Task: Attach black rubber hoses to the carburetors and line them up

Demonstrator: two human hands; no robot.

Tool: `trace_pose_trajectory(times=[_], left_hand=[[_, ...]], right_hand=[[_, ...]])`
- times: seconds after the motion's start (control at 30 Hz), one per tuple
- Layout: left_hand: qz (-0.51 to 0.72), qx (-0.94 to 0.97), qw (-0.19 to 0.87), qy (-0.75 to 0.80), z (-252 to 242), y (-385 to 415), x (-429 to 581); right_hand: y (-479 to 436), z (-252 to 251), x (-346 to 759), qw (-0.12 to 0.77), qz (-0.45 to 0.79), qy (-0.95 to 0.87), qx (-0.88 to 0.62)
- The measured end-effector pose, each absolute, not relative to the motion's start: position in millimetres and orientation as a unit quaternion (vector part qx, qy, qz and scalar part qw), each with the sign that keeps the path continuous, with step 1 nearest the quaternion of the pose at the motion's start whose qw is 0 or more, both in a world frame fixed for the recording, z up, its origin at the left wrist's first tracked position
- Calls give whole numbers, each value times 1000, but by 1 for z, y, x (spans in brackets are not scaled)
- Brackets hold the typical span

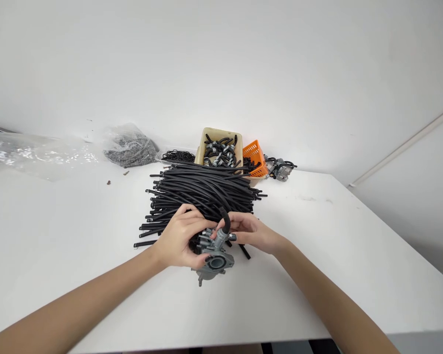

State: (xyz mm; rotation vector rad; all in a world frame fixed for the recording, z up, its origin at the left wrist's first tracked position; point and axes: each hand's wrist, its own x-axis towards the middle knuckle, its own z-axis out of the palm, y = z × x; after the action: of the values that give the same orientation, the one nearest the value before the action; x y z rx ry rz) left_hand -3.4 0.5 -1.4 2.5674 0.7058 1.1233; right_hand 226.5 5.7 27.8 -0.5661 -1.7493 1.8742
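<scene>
My left hand [180, 238] is wrapped round a grey metal carburetor [214, 258], held just above the white table [317, 255]. My right hand [249, 231] pinches a short black hose [225, 221] that stands up from the carburetor's top fitting. Both hands are closed. Right behind them lies a big pile of black rubber hoses [203, 194], cut to equal length.
A beige bin [218, 147] holds short hoses with clips. Beside it stand an orange basket [256, 157] and another carburetor [280, 169]. A plastic bag of small dark parts [131, 146] and crumpled clear plastic [37, 152] lie at the back left. The table's right edge runs diagonally.
</scene>
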Motion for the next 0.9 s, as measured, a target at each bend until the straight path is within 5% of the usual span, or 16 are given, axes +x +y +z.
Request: trace_pose_trajectory(times=[0.33,0.63,0.9], left_hand=[[400,877,117,238,-6,1,-3],[401,879,117,231,-2,0,-2],[424,881,77,196,1,-1,0]], right_hand=[[-6,24,211,326,633,-649,-270],[1,35,225,253,687,-649,-206],[3,19,220,290,645,-684,-179]])
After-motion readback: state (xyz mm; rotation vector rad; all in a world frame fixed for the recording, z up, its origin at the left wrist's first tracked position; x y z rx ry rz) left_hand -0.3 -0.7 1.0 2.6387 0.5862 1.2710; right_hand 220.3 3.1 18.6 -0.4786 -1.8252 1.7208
